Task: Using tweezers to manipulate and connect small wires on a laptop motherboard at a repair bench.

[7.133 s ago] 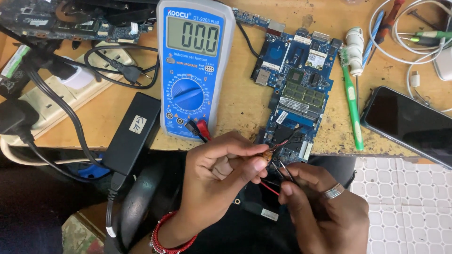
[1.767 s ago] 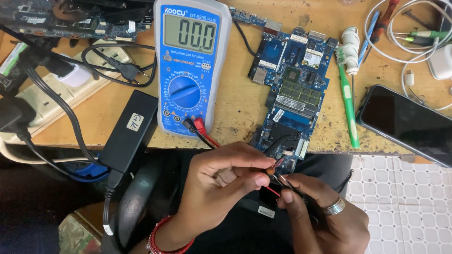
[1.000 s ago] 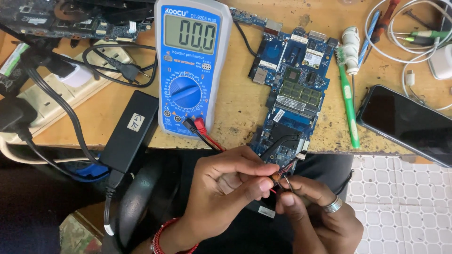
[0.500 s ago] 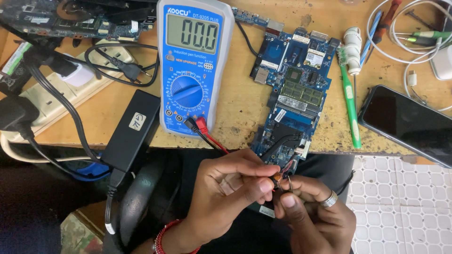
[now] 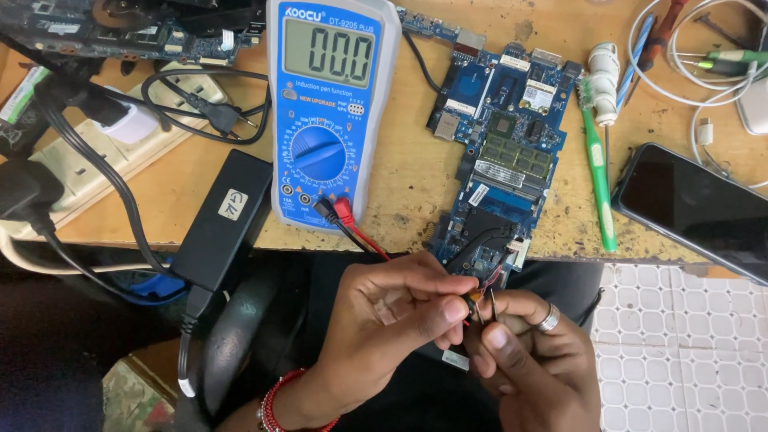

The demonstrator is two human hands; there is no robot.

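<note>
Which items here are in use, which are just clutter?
In use: left hand and right hand pinching thin red and black probe leads; blue digital multimeter.

Lying about: blue circuit board, black power brick, green toothbrush, black phone.

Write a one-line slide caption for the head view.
Both hands, left and right, pinch thin wires below a blue meter and circuit board.

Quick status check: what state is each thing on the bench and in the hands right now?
Multimeter: switched on, display lit, leads plugged in.
Blue circuit board: bare, flat on the bench.
Phone: screen dark.
Power adapter: overhanging the bench edge.
Left hand: pinching the probe tips.
Right hand: pinching the same tips.
</note>
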